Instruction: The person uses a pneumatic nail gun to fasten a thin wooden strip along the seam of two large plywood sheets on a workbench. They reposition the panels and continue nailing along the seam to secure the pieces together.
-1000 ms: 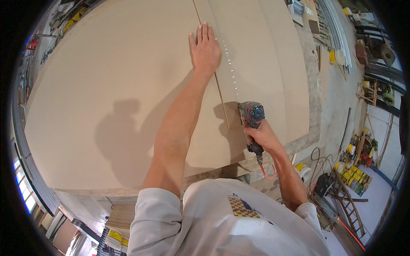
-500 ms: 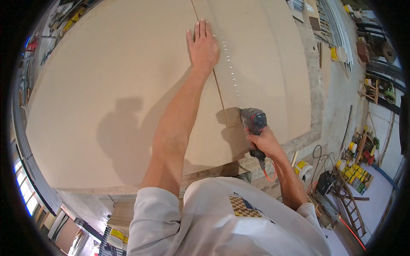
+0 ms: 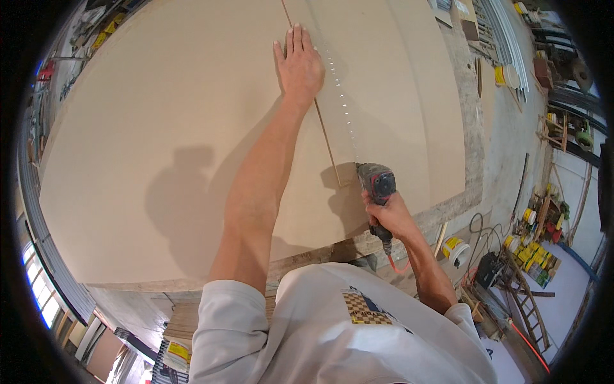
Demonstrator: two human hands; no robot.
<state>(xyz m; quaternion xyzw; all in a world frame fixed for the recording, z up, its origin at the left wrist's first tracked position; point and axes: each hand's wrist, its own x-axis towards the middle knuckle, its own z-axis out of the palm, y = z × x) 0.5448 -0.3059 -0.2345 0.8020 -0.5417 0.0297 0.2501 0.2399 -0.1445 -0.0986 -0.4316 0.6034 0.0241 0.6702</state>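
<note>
My left hand (image 3: 300,70) lies flat with fingers stretched on a large tan board (image 3: 160,96), beside a thin brown strip or edge (image 3: 327,144) running along it. The palm partly covers that line. My right hand (image 3: 391,214) is wrapped round the handle of a dark grey and red air staple gun (image 3: 377,181). Its nose sits on or just over the board near the front edge; the exact contact is hidden. A row of small shiny marks, looking like staples (image 3: 345,105), leads away from the nose toward the far side.
An orange hose (image 3: 398,267) hangs from the staple gun's handle. The board lies on a worn table whose edge (image 3: 470,192) shows at right. Beyond are a white bucket (image 3: 455,251), a wooden ladder (image 3: 529,313), yellow containers (image 3: 536,262) and long metal profiles (image 3: 502,38).
My left hand has slid slightly up and to the left. The staple gun, still in my right hand, has shifted slightly left.
</note>
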